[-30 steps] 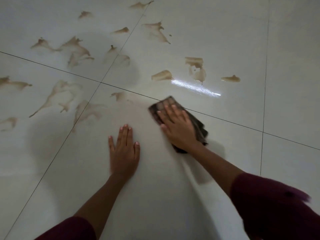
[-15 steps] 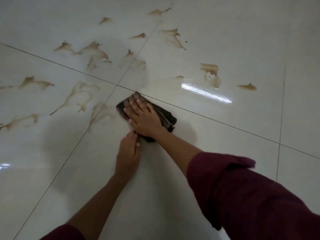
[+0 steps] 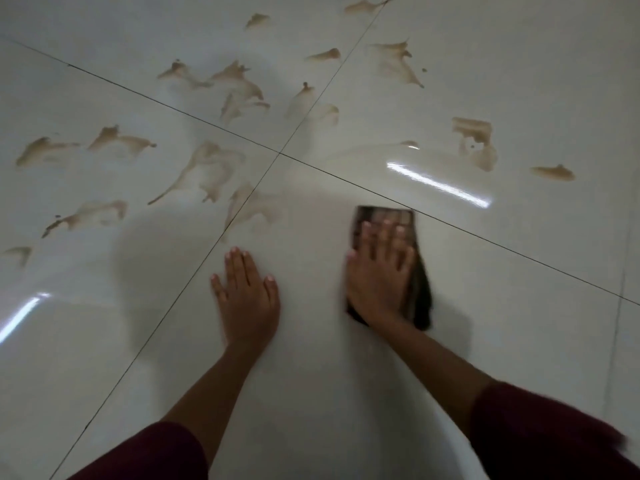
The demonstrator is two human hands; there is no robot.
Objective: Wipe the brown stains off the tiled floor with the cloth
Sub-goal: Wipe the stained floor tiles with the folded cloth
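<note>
Wiping brown stains (image 3: pixel 214 171) from the tiled floor (image 3: pixel 519 81).
Right hand (image 3: pixel 379 275) presses cloth (image 3: pixel 384 216), fingers straight; left hand (image 3: pixel 247 292) flat, bracing. Best: firm overlapping strokes toward the stains.

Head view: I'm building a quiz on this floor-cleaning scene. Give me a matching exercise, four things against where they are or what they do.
Things:
1. left hand
2. right hand
3. cloth
4. brown stains

States:
A. lies under a flat palm, near a grout line
B. scattered over the far tiles, beyond both hands
C. rests flat on bare tile, holds nothing
D. presses down with straight fingers on fabric

Pairs: 1-C, 2-D, 3-A, 4-B
</note>
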